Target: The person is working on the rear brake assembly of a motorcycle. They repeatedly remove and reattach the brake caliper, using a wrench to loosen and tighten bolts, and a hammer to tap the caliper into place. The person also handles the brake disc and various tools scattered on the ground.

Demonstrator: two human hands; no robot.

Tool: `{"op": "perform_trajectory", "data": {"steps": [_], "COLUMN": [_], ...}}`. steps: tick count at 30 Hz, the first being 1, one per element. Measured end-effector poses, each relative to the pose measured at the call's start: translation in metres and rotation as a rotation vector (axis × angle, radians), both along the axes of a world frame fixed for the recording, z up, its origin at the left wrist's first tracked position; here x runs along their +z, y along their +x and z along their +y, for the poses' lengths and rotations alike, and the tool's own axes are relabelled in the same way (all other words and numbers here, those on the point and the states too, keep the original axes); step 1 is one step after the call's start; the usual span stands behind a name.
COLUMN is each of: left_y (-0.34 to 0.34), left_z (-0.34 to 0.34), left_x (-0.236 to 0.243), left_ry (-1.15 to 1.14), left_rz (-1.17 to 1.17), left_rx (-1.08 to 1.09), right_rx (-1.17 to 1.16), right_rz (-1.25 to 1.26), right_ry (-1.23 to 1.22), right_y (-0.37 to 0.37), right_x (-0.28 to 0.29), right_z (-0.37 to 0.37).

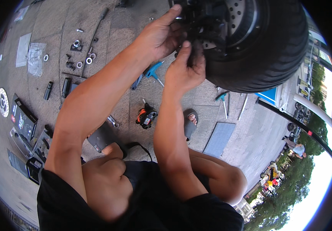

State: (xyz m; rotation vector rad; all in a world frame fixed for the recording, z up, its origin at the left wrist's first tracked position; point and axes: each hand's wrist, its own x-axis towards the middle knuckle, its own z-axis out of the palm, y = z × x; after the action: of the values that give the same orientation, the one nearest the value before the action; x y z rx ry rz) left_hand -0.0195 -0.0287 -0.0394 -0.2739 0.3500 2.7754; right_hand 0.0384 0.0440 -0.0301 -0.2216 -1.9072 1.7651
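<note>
A fat black tyre point(266, 63) fills the upper right, mounted on a wheel with a drilled brake disc point(236, 14) inside it. Beside the disc is a dark mechanical assembly point(208, 27), too shadowed to make out its parts. My left hand point(165, 36) reaches up to its left side, thumb raised and fingers curled in behind. Just below and to the right, my right hand point(187, 68) is closed against the assembly's lower part, thumb up and fingers bent. What either hand pinches is hidden in shadow.
Teal T-handle wrenches point(153, 70) lie on the paving under my arms. An orange-and-black device point(146, 116) sits between my feet. Washers, sockets and a long bar point(93, 38) are spread at left, near a spare brake disc point(3, 102) and boxes point(23, 117). A grey slab point(219, 138) lies at right.
</note>
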Motion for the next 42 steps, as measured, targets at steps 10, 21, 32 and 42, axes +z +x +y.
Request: {"op": "perform_trajectory", "data": {"steps": [10,21,32,42], "left_y": [-0.003,0.005,0.013,0.025], "left_z": [-0.002,-0.01,-0.017,-0.04], "left_x": [0.0,0.004,0.023,0.047], "left_ry": [-0.088,-0.171,-0.546,-1.334], "left_rz": [0.072,0.048,0.076,0.126], "left_rx": [-0.014,0.046,0.209,0.187], "right_rx": [-0.09,-0.167,-0.108,-0.043], "right_rz": [0.055,0.017,0.088,0.086], "right_ry": [0.2,0.294,0.209,0.242], "right_y": [-0.007,-0.003,-0.005,-0.004], "right_x": [-0.005,-0.009,-0.007,-0.011], "right_z": [0.005,0.009,0.011,0.014]}}
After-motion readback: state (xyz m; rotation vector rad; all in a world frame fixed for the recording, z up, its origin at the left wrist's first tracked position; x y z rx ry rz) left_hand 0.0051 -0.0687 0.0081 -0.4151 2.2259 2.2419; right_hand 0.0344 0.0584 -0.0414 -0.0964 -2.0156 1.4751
